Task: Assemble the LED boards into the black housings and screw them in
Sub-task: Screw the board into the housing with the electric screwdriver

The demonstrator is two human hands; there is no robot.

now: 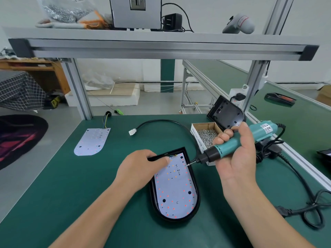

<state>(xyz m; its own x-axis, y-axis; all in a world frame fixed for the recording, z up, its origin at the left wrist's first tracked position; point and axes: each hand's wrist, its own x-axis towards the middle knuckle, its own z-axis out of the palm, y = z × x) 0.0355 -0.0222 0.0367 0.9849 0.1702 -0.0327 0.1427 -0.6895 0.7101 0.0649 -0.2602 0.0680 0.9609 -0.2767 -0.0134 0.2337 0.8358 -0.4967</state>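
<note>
A black housing (194, 187) lies on the green mat with a white LED board (174, 190) seated inside it. My left hand (141, 169) holds the housing's far left corner, fingers curled over the rim and onto the board. My right hand (234, 151) grips a teal electric screwdriver (238, 140); its bit points down-left and hovers just over the board's upper right edge. A second loose LED board (92, 141) lies at the left. Another empty black housing (226, 112) leans behind the screw box.
An open cardboard box of small screws (207, 136) stands right of the housing. A black cable with a white connector (133, 131) loops across the mat. The screwdriver's power cord (311, 208) coils at the right. Aluminium frame posts and a shelf stand behind.
</note>
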